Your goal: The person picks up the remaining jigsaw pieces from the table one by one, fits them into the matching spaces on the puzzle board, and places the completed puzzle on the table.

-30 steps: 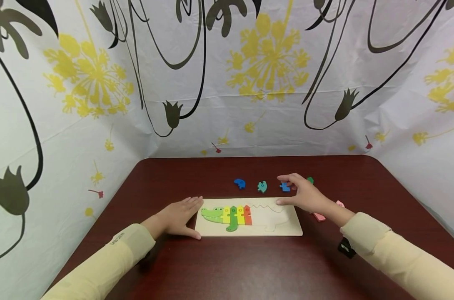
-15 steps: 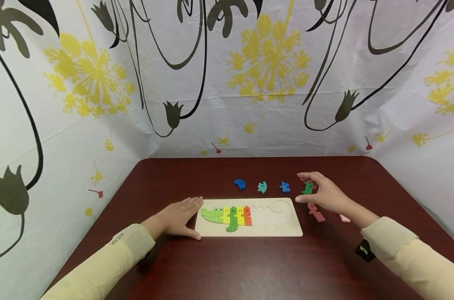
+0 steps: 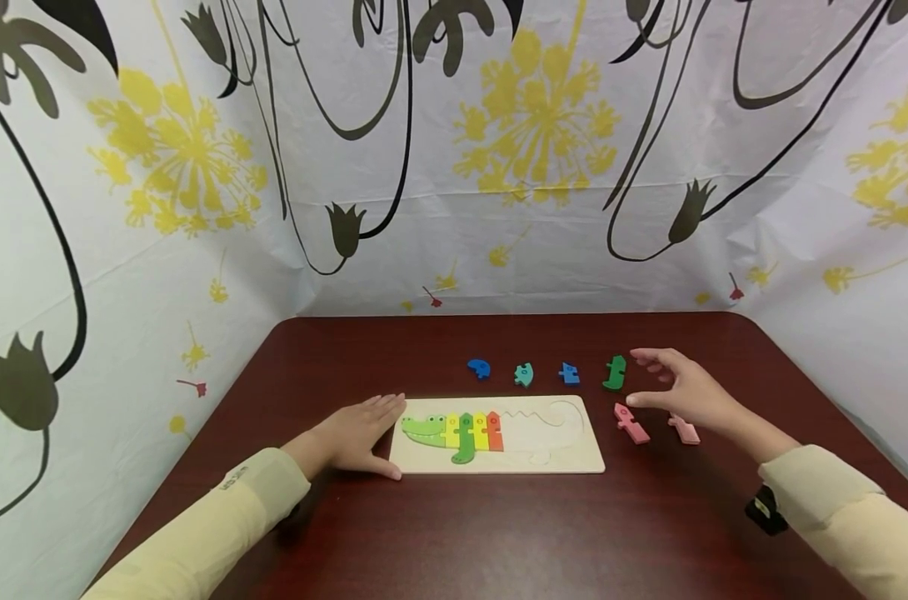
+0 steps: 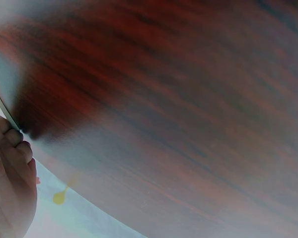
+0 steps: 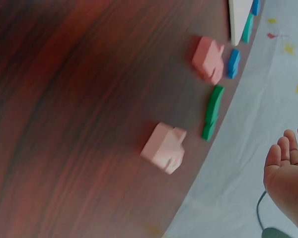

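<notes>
Left hand (image 3: 356, 433) is laid flat on the tabletop (image 3: 454, 533), fingers straight, fingertips against the 9 o'clock edge of the puzzle board (image 3: 566, 458). Grip released; nothing is grasped. The board is probably being braced so it is not pushed sideways when pieces are pressed in. In the left wrist view only the knuckles at the board's corner are seen.

Right hand (image 3: 686, 392) is held just above the tabletop at 3 o'clock of the board, fingers spread and relaxed. Grip released, nothing held. It is flanked by the dark green piece (image 3: 615, 372) at its 10 o'clock, the pink piece (image 3: 631, 422) at its 7 o'clock and the pale pink piece (image 3: 683, 430) at its 6 o'clock, half hidden under the wrist. No contact with any of them can be seen.

The board is set lengthwise at the tabletop's middle. The crocodile head (image 3: 422, 428) and the yellow, green, yellow and orange body slices are seated at its 9 o'clock half. The tail recess (image 3: 547, 425) at the 3 o'clock half is unfilled.

Loose pieces are lined up beyond the board at 12 o'clock: blue piece (image 3: 480, 367), teal piece (image 3: 525, 374), second blue piece (image 3: 570, 373), then the dark green one. They are spaced apart, likely so each can be picked singly.

In the right wrist view the pale pink piece (image 5: 163, 147) and dark green piece (image 5: 212, 112) lie flat, apart from each other.
</notes>
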Demonstrator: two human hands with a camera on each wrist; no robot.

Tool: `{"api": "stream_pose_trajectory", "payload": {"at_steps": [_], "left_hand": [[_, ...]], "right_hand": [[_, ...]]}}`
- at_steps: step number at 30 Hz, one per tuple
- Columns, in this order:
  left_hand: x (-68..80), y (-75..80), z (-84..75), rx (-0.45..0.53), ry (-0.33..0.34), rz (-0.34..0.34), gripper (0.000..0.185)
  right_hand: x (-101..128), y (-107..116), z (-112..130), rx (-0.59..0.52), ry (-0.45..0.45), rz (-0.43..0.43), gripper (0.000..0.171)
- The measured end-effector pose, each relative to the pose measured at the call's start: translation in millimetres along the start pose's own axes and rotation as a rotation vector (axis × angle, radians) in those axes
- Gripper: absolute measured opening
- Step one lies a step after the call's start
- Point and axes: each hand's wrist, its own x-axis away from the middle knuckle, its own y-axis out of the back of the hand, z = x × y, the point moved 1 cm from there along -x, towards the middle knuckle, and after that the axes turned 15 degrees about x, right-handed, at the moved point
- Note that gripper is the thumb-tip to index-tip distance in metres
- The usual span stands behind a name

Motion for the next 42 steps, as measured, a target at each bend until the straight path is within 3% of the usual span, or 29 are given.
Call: {"api": "stream_pose_trajectory", "payload": {"at_steps": [17, 42], "left_hand": [[-0.1, 1.2, 0.0, 0.001, -0.013, -0.01, 0.116], [-0.7, -1.2, 2.1, 0.006, -0.031, -0.002, 0.116]], "right_hand": [[25, 11, -54, 0.068, -0.027, -0.039, 0.07], [39, -5, -86, 0.05, 0.005, 0.076, 0.069]]}}
